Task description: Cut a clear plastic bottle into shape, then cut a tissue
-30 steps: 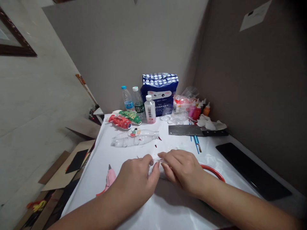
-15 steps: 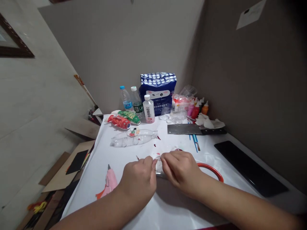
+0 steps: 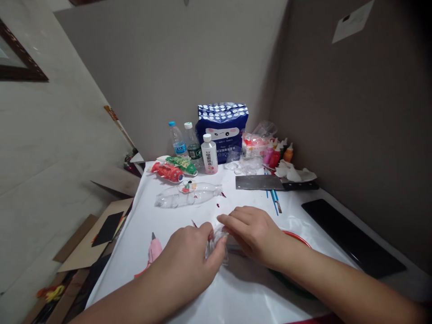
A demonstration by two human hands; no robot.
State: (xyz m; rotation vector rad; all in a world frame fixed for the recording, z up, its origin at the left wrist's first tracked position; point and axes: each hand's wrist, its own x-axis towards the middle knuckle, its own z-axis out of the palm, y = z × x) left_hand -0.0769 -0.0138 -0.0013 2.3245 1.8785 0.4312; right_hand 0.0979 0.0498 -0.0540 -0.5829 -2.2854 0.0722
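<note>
Near the front middle of the white table, a crumpled piece of clear plastic [image 3: 218,238] is between my two hands. My left hand [image 3: 194,252] grips it from the left, thumb and fingers around its edge. From the right, my right hand [image 3: 254,234] is curled over the plastic, its fingertips pressed on the top; part of it is hidden under the fingers. Beside my right wrist shows a red curved rim [image 3: 299,238], mostly covered by the forearm. A clear cut bottle [image 3: 189,195] lies beyond my hands.
A pink glue gun [image 3: 154,249] lies at left. A cleaver [image 3: 259,182], brushes [image 3: 276,202] and a black slab [image 3: 351,238] are at right. Bottles [image 3: 209,155], a blue bag [image 3: 222,135], paint bottles [image 3: 275,155] and painted fish [image 3: 167,172] stand or lie behind.
My left hand has turned and its thumb has spread round the plastic. The fingers of my right hand have loosened and stretched slightly. More crumpled plastic shows between the hands.
</note>
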